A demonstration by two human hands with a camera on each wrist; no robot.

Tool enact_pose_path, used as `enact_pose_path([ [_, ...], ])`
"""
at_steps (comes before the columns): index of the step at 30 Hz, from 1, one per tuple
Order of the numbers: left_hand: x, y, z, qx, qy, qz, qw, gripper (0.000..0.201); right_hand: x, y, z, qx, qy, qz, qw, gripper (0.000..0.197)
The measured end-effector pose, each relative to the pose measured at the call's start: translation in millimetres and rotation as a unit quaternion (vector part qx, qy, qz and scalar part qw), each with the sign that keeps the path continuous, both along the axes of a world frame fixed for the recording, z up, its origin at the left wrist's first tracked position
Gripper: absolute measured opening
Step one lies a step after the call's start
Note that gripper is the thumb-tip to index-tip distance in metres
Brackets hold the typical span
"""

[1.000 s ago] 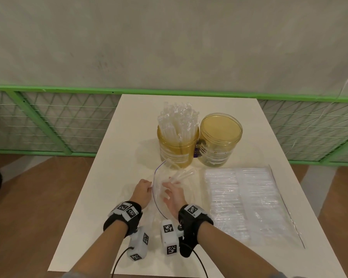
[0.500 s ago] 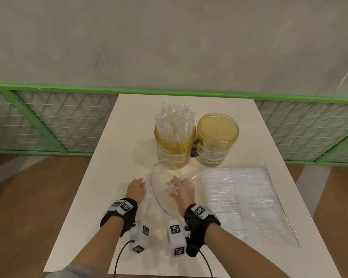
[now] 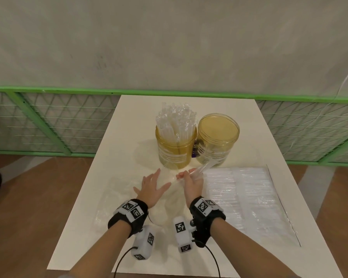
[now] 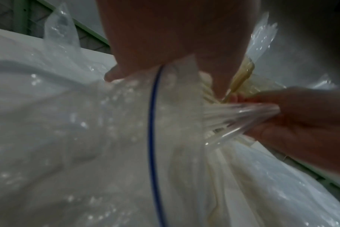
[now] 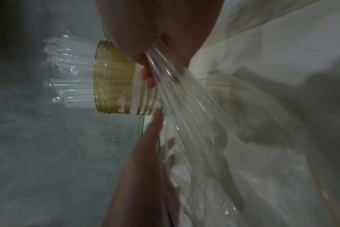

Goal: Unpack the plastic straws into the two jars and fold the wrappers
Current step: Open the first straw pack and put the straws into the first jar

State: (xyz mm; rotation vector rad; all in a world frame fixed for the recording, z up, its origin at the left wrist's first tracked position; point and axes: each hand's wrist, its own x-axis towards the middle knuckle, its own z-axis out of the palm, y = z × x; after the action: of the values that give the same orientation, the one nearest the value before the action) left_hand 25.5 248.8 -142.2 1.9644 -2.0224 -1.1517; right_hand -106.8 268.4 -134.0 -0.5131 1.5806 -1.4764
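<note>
right hand (image 3: pixel 191 182) grip: holds straws (image 3: pixel 202 169) | left hand (image 3: pixel 151 187): spread wide on blurred wrapper (image 4: pixel 87 138)

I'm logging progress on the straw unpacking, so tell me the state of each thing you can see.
Left jar: upright, packed with straws.
Right jar: upright, empty.
Opened bag: on the table, under the left hand.
Straw bundle: gripped by the right hand.
Second bag: flat, still full.
</note>
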Motion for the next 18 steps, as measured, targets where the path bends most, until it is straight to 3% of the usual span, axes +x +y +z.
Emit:
enact_pose_path([
  [3, -1, 3, -17, 0.041, -0.055, -0.024, 0.997, 0.057, -7, -1, 10, -0.012, -0.007, -0.01, 1.0, 0.004],
  [6, 2, 12, -33, 0.07, -0.139, -0.064, 0.986, 0.052, -22, -4, 25, -0.043, -0.007, -0.015, 0.999, 0.015],
  [9, 1, 13, -33, 0.085, -0.159, -0.071, 0.981, 0.051, -41, -7, 49, -0.075, 0.017, -0.02, 0.997, 0.015],
  [11, -2, 9, -20, 0.056, -0.179, -0.055, 0.981, 0.051, -53, -10, 63, -0.095, 0.029, -0.027, 0.995, 0.014],
  [12, -4, 6, -10, -0.005, -0.182, -0.04, 0.982, 0.049, -58, -12, 69, -0.108, 0.033, -0.034, 0.993, 0.013],
  [13, -6, 3, 0, -0.091, -0.147, -0.016, 0.985, 0.047, -62, -13, 77, -0.125, 0.031, -0.044, 0.991, 0.009],
  [15, -12, -3, 22, -0.206, 0.051, 0.069, 0.975, 0.035, -65, -14, 90, -0.167, 0.009, -0.07, 0.983, 0.009],
  [16, -17, -4, 35, -0.187, 0.17, 0.118, 0.96, 0.03, -65, -14, 97, -0.183, 0.0, -0.081, 0.98, 0.011],
  [18, -32, -6, 56, -0.02, 0.383, 0.193, 0.903, 0.034, -59, -16, 105, -0.187, 0.004, -0.095, 0.978, 0.011],
])
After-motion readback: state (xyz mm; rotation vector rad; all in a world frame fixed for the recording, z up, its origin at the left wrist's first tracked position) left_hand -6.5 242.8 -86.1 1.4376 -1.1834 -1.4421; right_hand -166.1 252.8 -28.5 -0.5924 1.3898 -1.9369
